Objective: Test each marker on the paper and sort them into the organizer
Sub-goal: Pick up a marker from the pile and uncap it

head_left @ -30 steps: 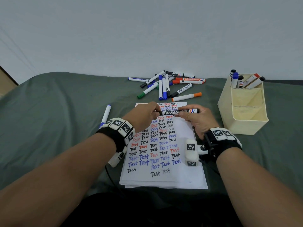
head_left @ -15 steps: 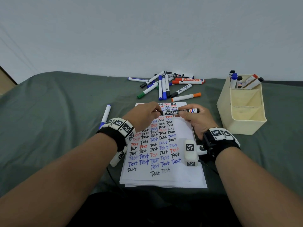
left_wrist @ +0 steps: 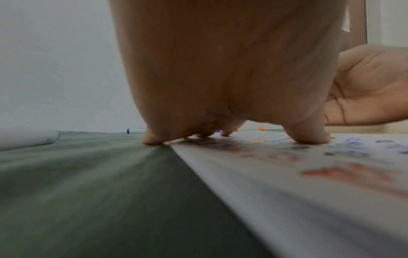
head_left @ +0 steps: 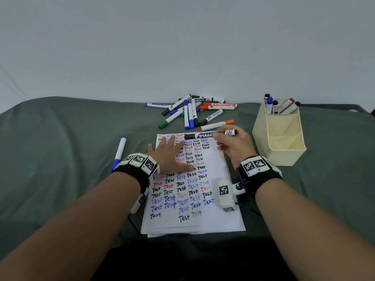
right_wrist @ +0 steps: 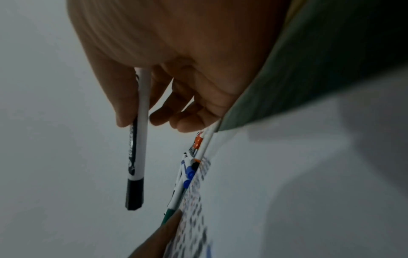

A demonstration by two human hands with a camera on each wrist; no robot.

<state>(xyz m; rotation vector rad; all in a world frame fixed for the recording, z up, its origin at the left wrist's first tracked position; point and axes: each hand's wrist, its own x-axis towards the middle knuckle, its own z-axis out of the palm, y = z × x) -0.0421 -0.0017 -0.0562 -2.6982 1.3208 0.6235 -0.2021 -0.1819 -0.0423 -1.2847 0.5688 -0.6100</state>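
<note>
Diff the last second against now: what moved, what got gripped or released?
The left hand let go of the black marker and dropped flat onto the paper, fingers spread. The right hand alone holds the marker, cap still on. The marker pile and organizer are unchanged.

I seem to be at a makeshift desk indoors, home or office I cannot tell: a dull green cloth [head_left: 60,151] covers the surface, set against a plain white wall [head_left: 182,47], holding stationery only.
</note>
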